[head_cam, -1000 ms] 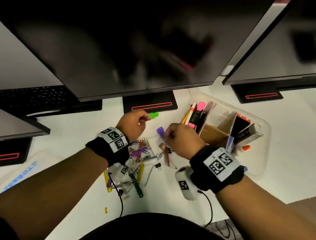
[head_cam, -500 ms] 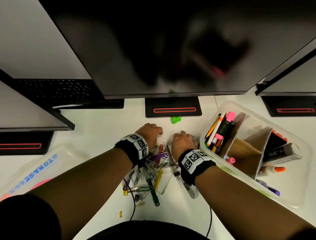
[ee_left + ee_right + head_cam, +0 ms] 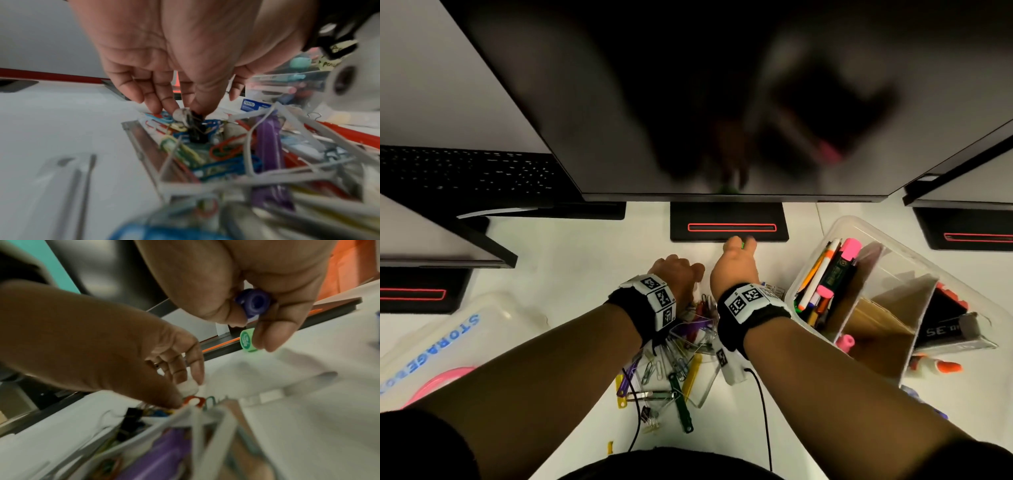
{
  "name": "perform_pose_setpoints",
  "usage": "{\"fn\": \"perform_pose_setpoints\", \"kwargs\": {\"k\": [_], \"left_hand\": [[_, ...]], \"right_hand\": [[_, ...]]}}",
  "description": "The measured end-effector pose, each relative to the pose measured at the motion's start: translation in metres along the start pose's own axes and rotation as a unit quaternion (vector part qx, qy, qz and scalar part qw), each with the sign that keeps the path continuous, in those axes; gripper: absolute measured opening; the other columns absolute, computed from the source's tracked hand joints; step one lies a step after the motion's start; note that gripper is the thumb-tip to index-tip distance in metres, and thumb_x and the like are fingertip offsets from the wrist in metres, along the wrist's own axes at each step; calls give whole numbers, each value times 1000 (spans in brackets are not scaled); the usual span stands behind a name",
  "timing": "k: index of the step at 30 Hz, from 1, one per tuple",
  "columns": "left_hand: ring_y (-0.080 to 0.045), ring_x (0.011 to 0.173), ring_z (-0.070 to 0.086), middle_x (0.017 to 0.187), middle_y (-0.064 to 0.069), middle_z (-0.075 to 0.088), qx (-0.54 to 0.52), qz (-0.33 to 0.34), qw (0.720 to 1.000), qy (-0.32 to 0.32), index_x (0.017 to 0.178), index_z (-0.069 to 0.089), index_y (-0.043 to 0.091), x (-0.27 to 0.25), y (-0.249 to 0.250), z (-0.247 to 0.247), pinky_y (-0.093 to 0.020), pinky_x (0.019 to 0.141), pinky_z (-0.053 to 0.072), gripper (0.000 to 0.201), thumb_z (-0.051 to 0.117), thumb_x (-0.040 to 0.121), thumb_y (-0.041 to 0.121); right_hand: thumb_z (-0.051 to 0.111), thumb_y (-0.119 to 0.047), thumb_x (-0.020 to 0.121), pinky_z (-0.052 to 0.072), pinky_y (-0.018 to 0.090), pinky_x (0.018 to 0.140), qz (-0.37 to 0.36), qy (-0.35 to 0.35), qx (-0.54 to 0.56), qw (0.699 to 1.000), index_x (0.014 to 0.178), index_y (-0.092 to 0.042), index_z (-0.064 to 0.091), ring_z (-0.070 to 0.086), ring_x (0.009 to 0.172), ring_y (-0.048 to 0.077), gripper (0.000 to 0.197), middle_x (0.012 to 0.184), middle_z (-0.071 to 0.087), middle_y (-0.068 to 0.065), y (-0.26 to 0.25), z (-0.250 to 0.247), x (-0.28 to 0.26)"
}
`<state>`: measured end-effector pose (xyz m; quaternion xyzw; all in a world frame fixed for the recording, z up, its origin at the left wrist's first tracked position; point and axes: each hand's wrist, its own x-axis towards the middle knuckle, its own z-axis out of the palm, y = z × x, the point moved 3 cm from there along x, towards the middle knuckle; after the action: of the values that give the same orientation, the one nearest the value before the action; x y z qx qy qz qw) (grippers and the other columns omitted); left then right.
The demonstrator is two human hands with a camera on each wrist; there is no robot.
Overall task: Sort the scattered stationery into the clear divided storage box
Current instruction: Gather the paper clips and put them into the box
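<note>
The clear divided box stands at the right and holds pens, highlighters and a black stapler box. A heap of paper clips, clips and plastic fasteners lies between my forearms. My left hand is at the heap's far edge; its thumb and fingers pinch a small white piece just above a black binder clip. My right hand has reached past the heap. It holds a small purple cylinder against the palm, and its fingertips touch a green cylinder beside the monitor base.
Dark monitors overhang the far half of the desk, and a keyboard sits at the far left. A lid marked STORAGE BOX lies at the near left. A small clear case holds coloured paper clips. Wrist-camera cables trail toward me.
My right hand has left the heap and stretched forward to the green cylinder by the monitor base, still holding the purple cylinder. My left hand stays at the heap.
</note>
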<state>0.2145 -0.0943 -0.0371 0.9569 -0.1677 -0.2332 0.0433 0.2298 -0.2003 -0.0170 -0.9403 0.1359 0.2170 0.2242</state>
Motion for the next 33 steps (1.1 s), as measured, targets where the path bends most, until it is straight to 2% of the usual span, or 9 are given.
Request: {"fn": "perform_pose_setpoints", "kwargs": {"k": [2,4,9,12,18,23,27,30,33], "left_hand": [[-27,109,50,114,-9,58,-15,7,1000,6,115,48,17,-6,-4,4,-33,86,41,27,47,88,17],[-28,108,51,114,-10,57,-50,8,999,9,115,49,16,-11,-9,6,-34,85,42,28,50,88,20],[-28,99,55,110,-7,56,-128,-20,992,1,111,50,16,-18,-23,11,-32,80,43,30,57,83,23],[-27,99,57,108,-6,57,-156,-32,987,7,111,51,16,-22,-25,14,-29,78,42,31,59,82,22],[-25,105,53,108,-4,63,-215,-61,973,58,120,49,20,-35,-19,-4,-36,89,48,38,57,83,24],[-17,85,57,87,4,56,-309,-28,942,130,115,50,20,-49,5,-39,-25,74,41,31,58,85,19],[-13,77,56,84,9,52,-373,20,913,162,114,51,20,-54,44,-65,-25,74,45,30,61,86,19],[-12,77,56,87,9,53,-390,70,905,158,115,51,21,-56,82,-77,-23,72,46,33,64,84,17],[-10,78,55,93,8,54,-410,108,897,125,114,52,24,-56,120,-82,-25,68,50,37,65,81,13]], "right_hand": [[44,15,81,46,37,97,12,-12,-8,1000,141,-11,28,47,128,34,68,158,-2,10,0,-1,6],[47,13,82,42,38,103,18,-28,-40,999,146,-13,22,40,134,32,73,158,-2,9,2,2,10],[43,9,85,47,42,99,-2,-39,-74,997,134,-5,37,54,117,38,51,144,24,16,5,7,1],[49,7,84,47,41,96,-23,-58,-111,992,133,-3,35,57,115,37,52,139,31,18,9,9,-8],[45,3,89,45,39,95,-59,-55,-72,994,129,0,38,56,113,36,41,132,41,19,12,-3,-39],[46,-9,94,43,29,89,-103,23,-24,994,123,-4,49,56,112,32,30,124,55,18,24,-47,-83],[49,-11,93,44,29,87,-91,70,-35,993,116,-6,58,59,109,31,26,116,63,18,54,-107,-110],[48,-9,92,44,28,89,-68,115,-58,989,116,-5,59,59,110,31,27,116,64,18,84,-141,-118],[46,-6,91,47,31,88,-5,100,-107,989,112,-1,58,60,107,32,25,113,64,18,115,-152,-118]]}}
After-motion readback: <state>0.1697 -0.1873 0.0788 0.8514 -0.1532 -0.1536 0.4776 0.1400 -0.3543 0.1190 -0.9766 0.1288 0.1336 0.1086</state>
